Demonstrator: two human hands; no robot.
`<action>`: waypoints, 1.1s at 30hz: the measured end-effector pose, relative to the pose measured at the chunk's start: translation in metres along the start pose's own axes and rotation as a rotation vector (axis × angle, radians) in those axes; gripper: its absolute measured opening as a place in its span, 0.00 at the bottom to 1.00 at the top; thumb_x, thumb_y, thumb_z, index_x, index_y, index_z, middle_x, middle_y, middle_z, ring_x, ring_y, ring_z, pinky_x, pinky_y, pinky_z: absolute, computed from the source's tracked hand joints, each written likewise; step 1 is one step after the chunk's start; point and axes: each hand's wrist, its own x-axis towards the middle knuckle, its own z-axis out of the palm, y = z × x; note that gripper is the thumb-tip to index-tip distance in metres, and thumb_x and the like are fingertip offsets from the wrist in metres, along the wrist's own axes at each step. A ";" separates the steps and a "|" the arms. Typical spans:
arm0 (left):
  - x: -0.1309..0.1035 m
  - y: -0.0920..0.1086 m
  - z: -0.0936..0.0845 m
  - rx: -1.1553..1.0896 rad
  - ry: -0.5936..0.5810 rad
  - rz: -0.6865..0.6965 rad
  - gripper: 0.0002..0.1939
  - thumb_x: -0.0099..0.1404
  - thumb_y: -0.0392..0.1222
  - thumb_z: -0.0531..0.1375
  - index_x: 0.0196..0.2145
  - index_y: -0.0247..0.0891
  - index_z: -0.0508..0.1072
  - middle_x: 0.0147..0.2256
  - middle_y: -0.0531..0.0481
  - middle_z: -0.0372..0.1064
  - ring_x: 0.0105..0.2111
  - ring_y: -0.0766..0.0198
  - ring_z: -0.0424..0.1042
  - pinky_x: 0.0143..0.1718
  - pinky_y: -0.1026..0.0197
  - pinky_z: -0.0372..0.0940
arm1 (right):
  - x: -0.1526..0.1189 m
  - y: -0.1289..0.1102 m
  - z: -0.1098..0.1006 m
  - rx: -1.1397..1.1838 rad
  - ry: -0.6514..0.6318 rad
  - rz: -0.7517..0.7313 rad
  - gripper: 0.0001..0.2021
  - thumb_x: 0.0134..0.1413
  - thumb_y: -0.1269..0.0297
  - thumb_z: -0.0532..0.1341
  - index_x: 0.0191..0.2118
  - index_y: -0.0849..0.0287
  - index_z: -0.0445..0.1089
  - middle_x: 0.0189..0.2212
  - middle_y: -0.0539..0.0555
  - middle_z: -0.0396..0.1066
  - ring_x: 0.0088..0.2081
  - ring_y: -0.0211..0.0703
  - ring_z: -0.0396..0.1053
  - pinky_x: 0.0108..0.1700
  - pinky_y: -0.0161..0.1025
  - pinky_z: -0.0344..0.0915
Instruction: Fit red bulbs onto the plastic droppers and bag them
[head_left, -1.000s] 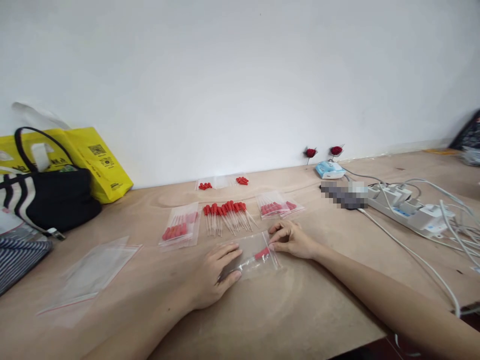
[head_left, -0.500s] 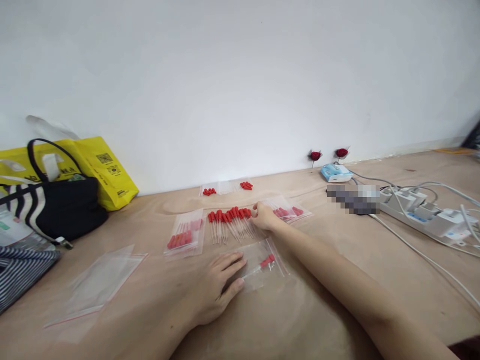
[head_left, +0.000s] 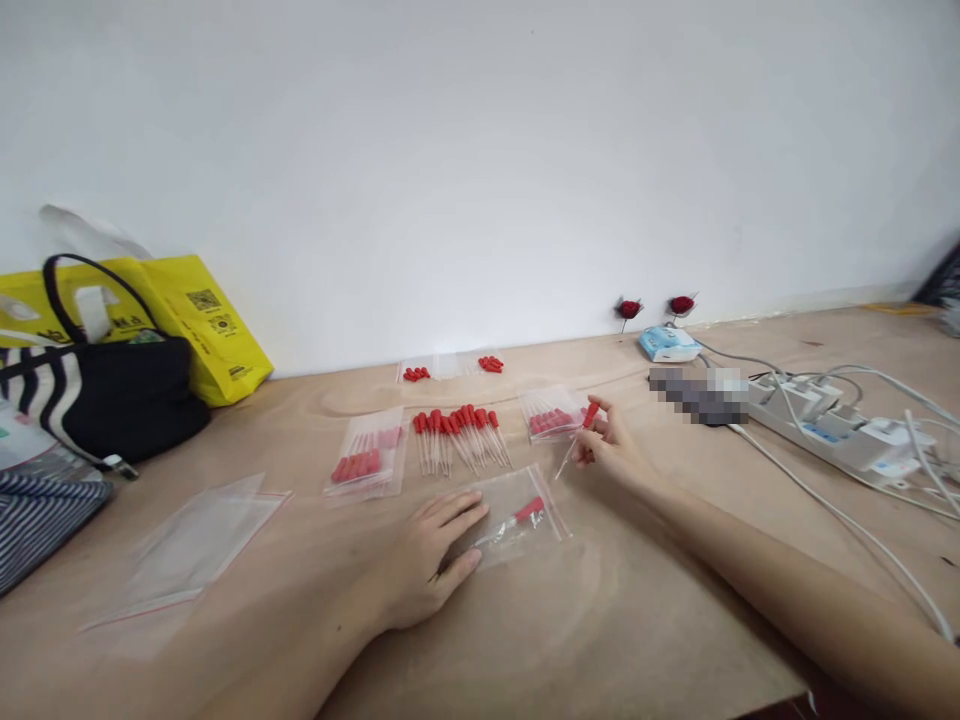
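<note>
Between thumb and fingers, my right hand holds a dropper by its red rubber bulb, the thin clear tube slanting down to the left. My left hand lies on the table with fingers stretched and apart, fingertips at the left end of a clear zip bag. Inside that bag are red bulbs and clear tubes; I cannot tell how many. Just behind it several loose droppers lie in a row, bulbs toward the wall. Filled zip bags of droppers lie on both sides, a left bag and a right bag.
Flat zip bags lie at the left. Red bulbs sit on plastic by the wall. A black bag and a yellow bag stand far left. A tissue pack, a power strip and cables occupy the right.
My right hand has moved right and nearer from the loose row, and a dropper is now in its fingers. My left hand stays by the zip bag.
</note>
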 end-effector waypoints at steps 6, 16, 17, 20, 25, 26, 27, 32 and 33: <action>0.001 0.005 -0.001 -0.008 -0.005 -0.021 0.26 0.63 0.47 0.50 0.57 0.41 0.53 0.57 0.47 0.52 0.56 0.56 0.52 0.56 0.49 0.51 | -0.024 0.010 0.010 0.212 0.071 0.087 0.24 0.41 0.58 0.61 0.42 0.54 0.49 0.21 0.43 0.64 0.22 0.36 0.67 0.27 0.37 0.67; 0.003 0.012 -0.005 -0.031 -0.028 -0.045 0.27 0.63 0.46 0.50 0.58 0.39 0.50 0.57 0.45 0.52 0.56 0.56 0.52 0.55 0.49 0.51 | -0.027 0.018 0.008 -0.344 -0.277 -0.157 0.13 0.45 0.53 0.59 0.29 0.59 0.68 0.30 0.52 0.66 0.32 0.40 0.64 0.37 0.40 0.61; 0.003 0.012 -0.005 -0.031 -0.027 -0.044 0.27 0.63 0.46 0.50 0.58 0.39 0.50 0.57 0.45 0.52 0.56 0.56 0.52 0.56 0.49 0.50 | -0.027 0.018 0.007 -0.425 -0.300 -0.215 0.12 0.45 0.54 0.60 0.29 0.59 0.69 0.33 0.54 0.66 0.36 0.42 0.63 0.41 0.41 0.60; 0.003 0.012 -0.004 -0.040 -0.021 -0.045 0.27 0.63 0.46 0.50 0.58 0.39 0.50 0.58 0.45 0.51 0.57 0.56 0.51 0.56 0.48 0.50 | -0.028 0.016 0.006 -0.595 -0.368 -0.322 0.08 0.47 0.59 0.59 0.32 0.55 0.72 0.41 0.55 0.65 0.46 0.46 0.60 0.50 0.47 0.53; 0.003 0.010 -0.002 -0.041 -0.020 -0.039 0.27 0.62 0.46 0.50 0.58 0.38 0.50 0.58 0.45 0.51 0.57 0.56 0.51 0.56 0.48 0.49 | -0.029 0.013 0.008 -0.755 -0.460 -0.256 0.09 0.51 0.60 0.57 0.36 0.48 0.73 0.45 0.54 0.64 0.49 0.49 0.57 0.51 0.54 0.47; 0.003 0.009 -0.001 -0.042 -0.019 -0.033 0.28 0.62 0.46 0.50 0.58 0.38 0.50 0.58 0.45 0.51 0.57 0.56 0.51 0.56 0.48 0.49 | -0.029 0.012 0.008 -0.768 -0.471 -0.243 0.09 0.51 0.59 0.56 0.36 0.48 0.73 0.45 0.53 0.64 0.50 0.50 0.57 0.51 0.55 0.46; 0.003 0.009 -0.001 -0.044 -0.018 -0.027 0.28 0.62 0.46 0.50 0.58 0.39 0.49 0.58 0.45 0.51 0.57 0.56 0.51 0.56 0.48 0.48 | -0.030 0.010 0.008 -0.778 -0.483 -0.234 0.09 0.51 0.57 0.56 0.35 0.47 0.73 0.45 0.53 0.64 0.50 0.51 0.56 0.51 0.56 0.45; 0.004 0.008 0.000 -0.060 -0.010 -0.016 0.27 0.62 0.45 0.50 0.58 0.39 0.50 0.58 0.46 0.51 0.57 0.56 0.51 0.56 0.48 0.49 | -0.033 0.005 0.012 -0.837 -0.472 -0.239 0.10 0.49 0.52 0.57 0.33 0.44 0.74 0.45 0.52 0.65 0.49 0.52 0.56 0.49 0.56 0.45; 0.003 0.008 -0.001 -0.063 -0.009 -0.017 0.27 0.62 0.45 0.50 0.58 0.40 0.50 0.58 0.46 0.51 0.57 0.56 0.51 0.56 0.48 0.49 | -0.033 0.006 0.013 -0.847 -0.433 -0.230 0.10 0.48 0.52 0.58 0.32 0.44 0.74 0.44 0.52 0.65 0.49 0.51 0.57 0.49 0.56 0.46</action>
